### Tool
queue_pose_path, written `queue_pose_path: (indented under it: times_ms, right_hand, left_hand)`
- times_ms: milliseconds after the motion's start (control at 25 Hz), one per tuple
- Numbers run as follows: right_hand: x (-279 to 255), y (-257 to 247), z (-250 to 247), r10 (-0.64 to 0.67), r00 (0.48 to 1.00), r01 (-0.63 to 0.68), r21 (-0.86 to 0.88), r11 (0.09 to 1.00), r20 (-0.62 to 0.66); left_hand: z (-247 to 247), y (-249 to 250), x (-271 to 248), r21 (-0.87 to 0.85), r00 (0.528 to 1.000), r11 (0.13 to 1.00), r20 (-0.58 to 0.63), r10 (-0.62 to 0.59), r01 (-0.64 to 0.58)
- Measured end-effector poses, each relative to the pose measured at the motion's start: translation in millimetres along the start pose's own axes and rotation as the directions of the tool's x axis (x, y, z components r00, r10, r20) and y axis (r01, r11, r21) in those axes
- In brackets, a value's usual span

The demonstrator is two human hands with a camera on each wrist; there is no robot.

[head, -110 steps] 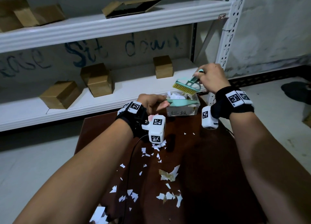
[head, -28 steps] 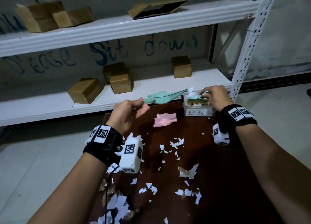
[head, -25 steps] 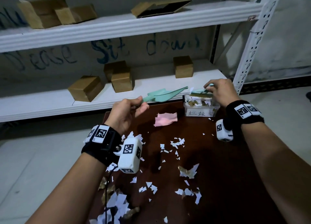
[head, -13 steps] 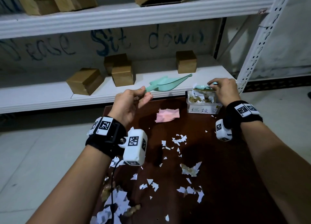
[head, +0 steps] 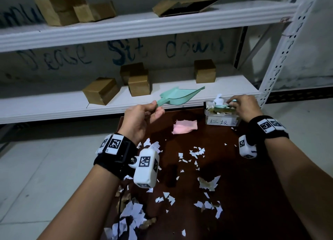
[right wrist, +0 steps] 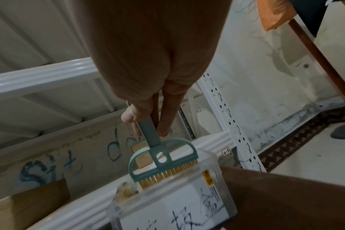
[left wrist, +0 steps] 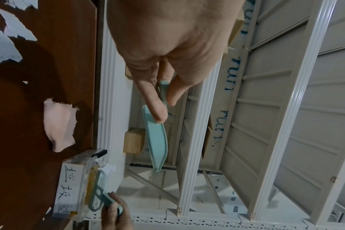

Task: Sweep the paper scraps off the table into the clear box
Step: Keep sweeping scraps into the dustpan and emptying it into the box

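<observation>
My left hand (head: 142, 117) pinches the handle of a mint-green dustpan (head: 177, 97) and holds it tilted in the air, left of the clear box (head: 220, 119). That dustpan (left wrist: 156, 140) looks empty. My right hand (head: 243, 107) grips the handle of a small green brush (right wrist: 163, 163), whose bristles press down on the scraps heaped in the clear box (right wrist: 173, 200) at the table's far right corner. White paper scraps (head: 194, 153) lie scattered over the dark brown table (head: 252, 194). A larger pink scrap (head: 184, 128) lies near the far edge.
A white metal shelf unit (head: 126, 27) stands right behind the table, with several cardboard boxes (head: 101, 90) on its shelves. Its perforated upright (head: 277, 55) rises just beyond the clear box. More scraps are piled at the table's near left edge (head: 129, 216).
The left hand has lifted the dustpan away from the box, up and to the left. The right hand has brought the brush down onto the scraps in the box.
</observation>
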State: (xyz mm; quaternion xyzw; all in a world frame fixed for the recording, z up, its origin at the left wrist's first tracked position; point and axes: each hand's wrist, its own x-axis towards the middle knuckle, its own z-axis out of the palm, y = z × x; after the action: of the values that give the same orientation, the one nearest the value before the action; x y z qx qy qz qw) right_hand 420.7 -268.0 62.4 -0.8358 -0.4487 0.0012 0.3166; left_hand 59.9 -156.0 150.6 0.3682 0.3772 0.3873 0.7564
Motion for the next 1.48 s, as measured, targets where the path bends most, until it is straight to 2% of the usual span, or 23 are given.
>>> queue_pose_path:
  times_ms: [240, 440, 600, 720, 920, 1040, 1200, 1480]
  right_hand:
    - [1, -14, -35, -0.022, 0.996, 0.025, 0.042, 0.999, -0.085]
    - [-5, -14, -32, 0.005, 0.989, 0.005, 0.063, 0.998, -0.147]
    - [0, -6, -27, 0.002, 0.967, 0.004, 0.026, 1.000, -0.257]
    - [6, -6, -22, -0.032, 0.950, 0.049, 0.049, 0.998, -0.311]
    - [0, -6, -5, 0.034, 0.982, -0.018, 0.089, 0.996, -0.184]
    - [-4, -2, 7, 0.045, 0.993, -0.041, 0.041, 0.998, -0.107]
    - [-13, -9, 10, 0.013, 1.000, -0.014, -0.074, 0.997, -0.012]
    - [-16, -11, 3, 0.029, 0.997, -0.023, -0.084, 0.996, 0.077]
  left_hand:
    - [-14, 0, -18, -0.028, 0.999, 0.999, -0.038, 0.027, -0.028]
    - [-21, -4, -28, -0.074, 0.997, 0.995, -0.052, 0.056, -0.060]
    - [-22, 0, -23, -0.085, 0.993, 0.992, -0.081, 0.083, -0.089]
    - [-22, 0, -22, -0.101, 0.993, 0.990, -0.083, 0.086, -0.094]
    - [-30, -2, -23, -0.091, 0.991, 0.991, -0.102, 0.088, -0.097]
    - [-33, -1, -24, -0.098, 0.990, 0.990, -0.106, 0.090, -0.101]
    - [-34, 3, -27, -0.101, 0.990, 0.989, -0.101, 0.095, -0.106]
    - [-31, 2, -30, -0.108, 0.992, 0.988, -0.084, 0.098, -0.106]
